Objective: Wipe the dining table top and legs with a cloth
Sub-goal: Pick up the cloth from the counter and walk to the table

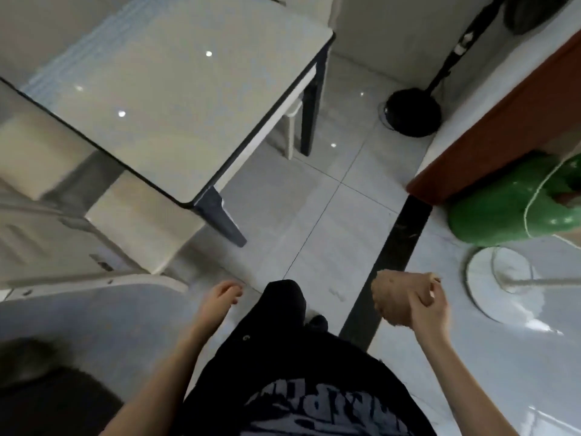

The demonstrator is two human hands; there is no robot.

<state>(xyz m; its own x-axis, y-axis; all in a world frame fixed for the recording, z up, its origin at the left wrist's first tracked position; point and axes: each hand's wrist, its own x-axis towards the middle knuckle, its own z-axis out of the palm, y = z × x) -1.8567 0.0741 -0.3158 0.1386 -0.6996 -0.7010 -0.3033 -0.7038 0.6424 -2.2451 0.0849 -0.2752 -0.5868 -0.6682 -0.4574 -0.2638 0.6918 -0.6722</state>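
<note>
While the right hand (430, 313) has its fingers curled round a bunched tan cloth (397, 295), held out in front of the body, the left hand (220, 297) hangs loosely curled and holds nothing. The cloth is well apart from the dining table (176, 99), whose glossy pale top lies ahead and to the left.

Assessment: wiping has not yet begun.

Recommendations:
- Fold the wad into a flat pad before contact, as a gloss surface is likely to show streaks.
- Work the top in overlapping passes from the far edge toward the near corner.
- Then take the near leg (223, 218) downward on all faces, followed by the far leg (311, 114).
- The pale chair (132, 221) stands just beside the near leg and may obstruct. The free left hand could shift it.
</note>
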